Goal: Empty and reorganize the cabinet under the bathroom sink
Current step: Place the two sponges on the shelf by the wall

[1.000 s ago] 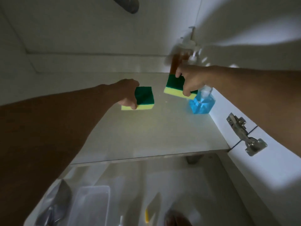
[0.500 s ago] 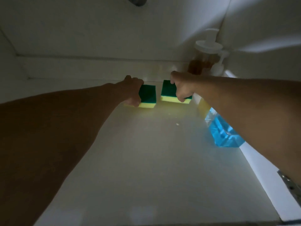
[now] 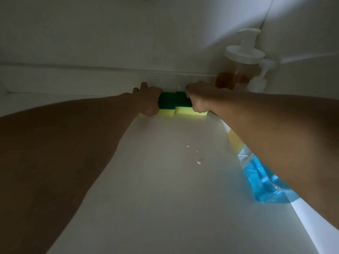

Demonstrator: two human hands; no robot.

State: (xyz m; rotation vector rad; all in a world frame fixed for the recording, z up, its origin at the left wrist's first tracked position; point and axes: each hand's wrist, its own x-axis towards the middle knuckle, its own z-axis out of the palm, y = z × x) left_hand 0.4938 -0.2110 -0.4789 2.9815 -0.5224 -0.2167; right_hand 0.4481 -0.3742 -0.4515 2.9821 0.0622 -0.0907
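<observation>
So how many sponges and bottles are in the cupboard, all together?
Sponges: 2, a left sponge and a right sponge, side by side at the back.
Pump bottles: 2, a big pump bottle and a small pump bottle.
Blue bottle: 1.
Total: 5. A yellow thing under the right arm is too hidden to name.

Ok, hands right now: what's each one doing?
Left hand: grips the left sponge.
Right hand: grips the right sponge.
</observation>
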